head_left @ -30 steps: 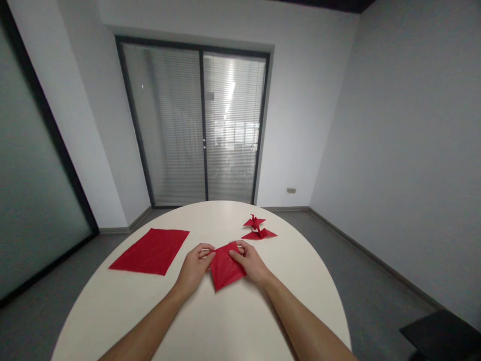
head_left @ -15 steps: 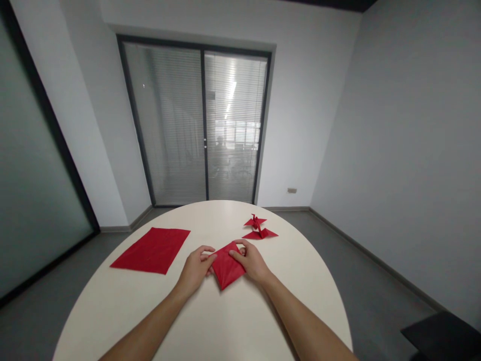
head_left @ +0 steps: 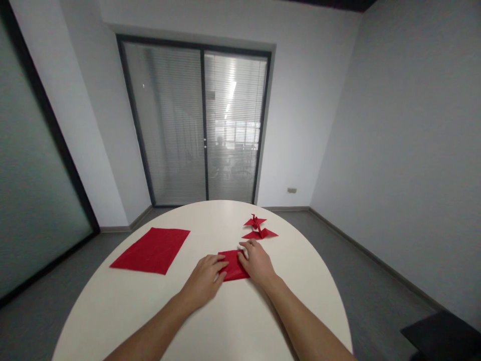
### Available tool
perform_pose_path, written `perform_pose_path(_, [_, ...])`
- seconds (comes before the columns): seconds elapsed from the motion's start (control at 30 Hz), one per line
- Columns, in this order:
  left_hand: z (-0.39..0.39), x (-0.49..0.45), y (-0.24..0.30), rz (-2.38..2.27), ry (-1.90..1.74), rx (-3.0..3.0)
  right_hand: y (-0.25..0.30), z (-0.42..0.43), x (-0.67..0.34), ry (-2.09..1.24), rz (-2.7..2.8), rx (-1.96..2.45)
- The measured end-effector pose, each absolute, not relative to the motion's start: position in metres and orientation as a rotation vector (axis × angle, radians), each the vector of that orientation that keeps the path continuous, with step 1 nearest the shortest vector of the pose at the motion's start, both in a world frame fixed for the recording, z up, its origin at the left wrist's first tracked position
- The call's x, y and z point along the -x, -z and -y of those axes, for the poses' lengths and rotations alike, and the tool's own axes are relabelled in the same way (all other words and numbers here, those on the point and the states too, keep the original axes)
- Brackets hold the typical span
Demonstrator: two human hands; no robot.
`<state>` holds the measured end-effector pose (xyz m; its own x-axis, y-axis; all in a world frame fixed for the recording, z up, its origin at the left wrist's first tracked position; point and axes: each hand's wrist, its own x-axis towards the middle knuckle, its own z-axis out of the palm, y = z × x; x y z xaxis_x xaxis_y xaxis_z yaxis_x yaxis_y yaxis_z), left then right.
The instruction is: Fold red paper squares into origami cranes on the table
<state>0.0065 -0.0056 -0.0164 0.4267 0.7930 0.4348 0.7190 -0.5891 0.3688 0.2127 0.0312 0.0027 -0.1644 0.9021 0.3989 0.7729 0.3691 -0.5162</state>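
A small folded square of red origami paper (head_left: 233,265) lies on the table between my hands, its near edge nearly level. My left hand (head_left: 205,278) has its fingers over the paper's left edge, with the thumb by the near left corner. On the other side, my right hand (head_left: 258,263) holds the right part, thumb on top and forefinger bent near the far edge; it covers that end of the paper. Just beyond my right hand stand two folded red paper cranes, a nearer crane (head_left: 261,234) and a farther crane (head_left: 255,221).
A larger unfolded red sheet (head_left: 152,250) lies flat on the left of the round cream table (head_left: 210,331). Beyond the table are a glass partition with blinds (head_left: 169,125) and white walls. A dark flat object (head_left: 443,333) shows at the lower right.
The folded paper has turned from a tilted diamond to nearly square-on and looks lower and flatter. My left hand has moved from a pinch at its corner to fingers laid over its left edge.
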Motion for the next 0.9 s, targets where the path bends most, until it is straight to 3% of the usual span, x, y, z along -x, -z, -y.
perform_pose_path(0.3, [-0.005,0.011,0.016,-1.548,-0.567,-2.628,-0.002,-0.016,-0.201,-0.395,2.529,0.926])
perform_pose_path(0.5, [-0.007,0.011,0.012,-1.55,-0.655,-2.63,0.001,-0.013,-0.196,-0.465,2.612,1.189])
perform_pose_path(0.9, [0.005,0.002,0.007,-1.388,-0.31,-2.569,-0.008,-0.004,-0.194,-0.484,2.604,1.416])
